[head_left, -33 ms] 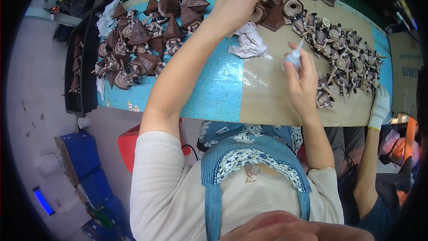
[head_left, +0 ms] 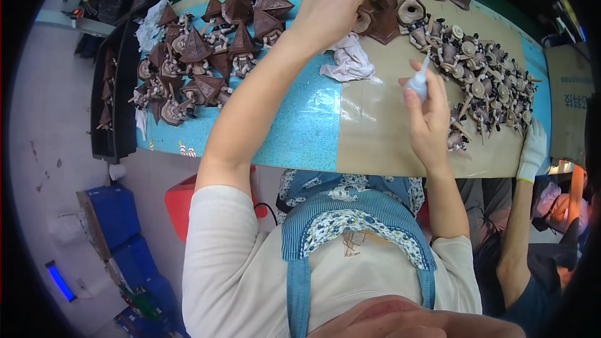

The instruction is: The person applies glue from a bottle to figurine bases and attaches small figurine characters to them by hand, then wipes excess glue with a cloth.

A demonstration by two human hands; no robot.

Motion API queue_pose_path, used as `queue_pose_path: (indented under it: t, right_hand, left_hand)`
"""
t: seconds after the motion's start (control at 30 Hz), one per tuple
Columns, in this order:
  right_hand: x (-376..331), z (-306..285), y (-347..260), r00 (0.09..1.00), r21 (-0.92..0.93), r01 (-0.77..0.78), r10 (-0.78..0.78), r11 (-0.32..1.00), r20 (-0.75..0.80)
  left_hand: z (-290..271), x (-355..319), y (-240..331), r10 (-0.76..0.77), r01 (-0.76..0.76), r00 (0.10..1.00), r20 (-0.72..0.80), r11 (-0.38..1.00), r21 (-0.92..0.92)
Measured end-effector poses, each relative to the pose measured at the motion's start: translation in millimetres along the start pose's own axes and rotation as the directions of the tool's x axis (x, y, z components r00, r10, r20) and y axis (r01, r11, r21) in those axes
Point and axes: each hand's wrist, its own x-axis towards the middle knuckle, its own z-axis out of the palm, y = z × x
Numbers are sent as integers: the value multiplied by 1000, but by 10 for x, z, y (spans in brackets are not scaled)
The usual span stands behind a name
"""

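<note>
My left hand point(head_left: 330, 5) is stretched to the far side of the table, above the brown pointed roof pieces. Its fingers are apart, and I see nothing held in it, though the palm side is hidden. In my right hand point(head_left: 429, 109) is a small pale squeeze bottle point(head_left: 416, 86) with a thin nozzle pointing up, gripped above the tan part of the tabletop. Just beyond my left wrist lie upturned brown roof pieces point(head_left: 383, 25) and an octagonal one point(head_left: 410, 10). A crumpled white cloth point(head_left: 350, 59) rests between my arms.
Figures with brown pointed roofs point(head_left: 195, 49) crowd the left of the table. Many small figures with round hats point(head_left: 479, 69) are heaped at the right. A co-worker's gloved hand point(head_left: 532, 150) rests at the right edge. A black tray point(head_left: 113, 94) stands at the left.
My right hand has shifted slightly to the right with the squeeze bottle. The left hand stays nearly in place.
</note>
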Motion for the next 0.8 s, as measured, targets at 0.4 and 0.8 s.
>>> queue_pose_path:
  t: [0.4, 0.8]
  right_hand:
    - [-298, -637, -440, 984, 158, -60, 32, 986, 173]
    - [-333, -501, -951, 883, -233, 408, -317, 883, 345]
  left_hand:
    - [-666, -1207, 1151, -436, 470, 734, 521, -228, -853]
    - [-835, -1379, 1377, -232, 488, 770, 595, -388, -782]
